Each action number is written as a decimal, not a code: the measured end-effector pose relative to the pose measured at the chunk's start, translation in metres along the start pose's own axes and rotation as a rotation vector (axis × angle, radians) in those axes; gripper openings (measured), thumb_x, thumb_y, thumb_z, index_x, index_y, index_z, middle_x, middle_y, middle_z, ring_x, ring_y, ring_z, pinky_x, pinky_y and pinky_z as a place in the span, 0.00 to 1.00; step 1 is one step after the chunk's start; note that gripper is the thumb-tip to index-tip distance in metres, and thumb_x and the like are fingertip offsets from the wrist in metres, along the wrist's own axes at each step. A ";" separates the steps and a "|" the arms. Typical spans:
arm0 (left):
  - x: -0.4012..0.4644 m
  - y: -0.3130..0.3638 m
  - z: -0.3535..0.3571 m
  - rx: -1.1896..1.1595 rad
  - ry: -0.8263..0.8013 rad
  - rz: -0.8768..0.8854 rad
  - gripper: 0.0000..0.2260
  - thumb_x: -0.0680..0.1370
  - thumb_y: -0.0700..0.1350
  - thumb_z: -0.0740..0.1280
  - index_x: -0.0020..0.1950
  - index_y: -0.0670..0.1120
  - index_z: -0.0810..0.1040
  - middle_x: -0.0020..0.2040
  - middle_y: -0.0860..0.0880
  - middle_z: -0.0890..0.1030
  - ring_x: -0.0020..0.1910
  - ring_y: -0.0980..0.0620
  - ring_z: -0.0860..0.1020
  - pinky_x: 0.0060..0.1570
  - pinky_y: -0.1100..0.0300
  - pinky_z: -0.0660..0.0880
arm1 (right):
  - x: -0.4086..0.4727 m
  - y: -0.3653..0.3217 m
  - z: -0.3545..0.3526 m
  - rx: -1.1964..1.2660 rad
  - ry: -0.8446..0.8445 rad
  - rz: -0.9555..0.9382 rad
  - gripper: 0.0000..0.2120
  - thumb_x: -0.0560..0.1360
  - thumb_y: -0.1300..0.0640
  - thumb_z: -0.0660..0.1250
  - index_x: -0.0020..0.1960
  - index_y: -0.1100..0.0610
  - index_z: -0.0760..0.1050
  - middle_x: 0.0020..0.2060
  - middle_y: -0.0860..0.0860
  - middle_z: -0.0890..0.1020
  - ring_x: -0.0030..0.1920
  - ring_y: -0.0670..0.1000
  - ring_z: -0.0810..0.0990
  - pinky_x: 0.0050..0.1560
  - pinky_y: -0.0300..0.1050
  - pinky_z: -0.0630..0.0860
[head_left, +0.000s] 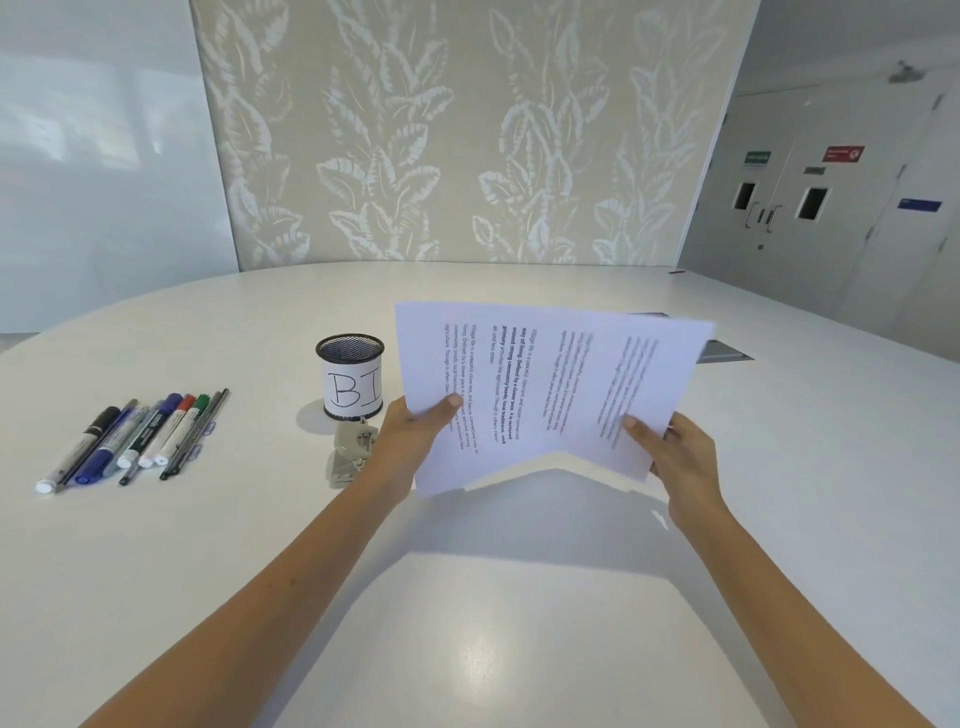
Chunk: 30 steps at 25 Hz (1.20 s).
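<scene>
Papers (545, 384) fanned; left hand (410, 441) pinches eight o'clock corner, right hand (680, 460) four o'clock; loosen pinch, tap edges square on table (260, 545).

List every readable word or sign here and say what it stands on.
"BI": label on the cup.
"Village life is a peaceful": sheets, printed sideways; the rest is too blurred to read.
Print on the markers: too small to read.
Door signs: too blurred to read.

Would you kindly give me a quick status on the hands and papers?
Status: left grip and right grip each pinch the printed sheets at near edges. Sheets fanned, held above the table. Close beside left grip: pen cup, stapler.
</scene>
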<state>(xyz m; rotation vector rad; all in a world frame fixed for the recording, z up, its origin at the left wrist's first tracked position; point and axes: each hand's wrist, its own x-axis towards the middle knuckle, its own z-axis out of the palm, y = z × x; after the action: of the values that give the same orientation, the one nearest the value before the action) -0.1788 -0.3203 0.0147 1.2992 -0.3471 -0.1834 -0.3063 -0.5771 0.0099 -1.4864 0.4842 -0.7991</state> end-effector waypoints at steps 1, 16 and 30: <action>0.002 0.003 0.000 -0.026 0.035 -0.020 0.05 0.74 0.46 0.72 0.48 0.53 0.82 0.49 0.52 0.85 0.52 0.50 0.82 0.58 0.48 0.76 | 0.004 -0.004 -0.002 0.017 0.056 0.001 0.13 0.69 0.54 0.75 0.51 0.51 0.77 0.42 0.49 0.85 0.44 0.50 0.83 0.51 0.50 0.80; -0.014 0.003 0.050 -0.470 0.060 -0.204 0.15 0.76 0.37 0.68 0.63 0.44 0.77 0.60 0.45 0.82 0.56 0.46 0.81 0.54 0.48 0.78 | -0.023 -0.035 0.061 0.274 -0.155 0.145 0.13 0.77 0.66 0.63 0.62 0.63 0.74 0.57 0.58 0.82 0.56 0.56 0.82 0.47 0.46 0.81; 0.020 0.044 -0.122 0.893 0.079 -0.393 0.15 0.78 0.54 0.63 0.49 0.41 0.75 0.46 0.44 0.76 0.37 0.47 0.75 0.38 0.58 0.74 | 0.001 0.000 0.023 -0.061 -0.319 0.282 0.10 0.76 0.65 0.66 0.57 0.66 0.77 0.51 0.59 0.84 0.45 0.55 0.84 0.40 0.44 0.83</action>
<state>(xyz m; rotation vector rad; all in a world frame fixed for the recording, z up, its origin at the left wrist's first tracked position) -0.1203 -0.2047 0.0320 2.2509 -0.0879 -0.3260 -0.2891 -0.5616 0.0116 -1.5262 0.4655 -0.3207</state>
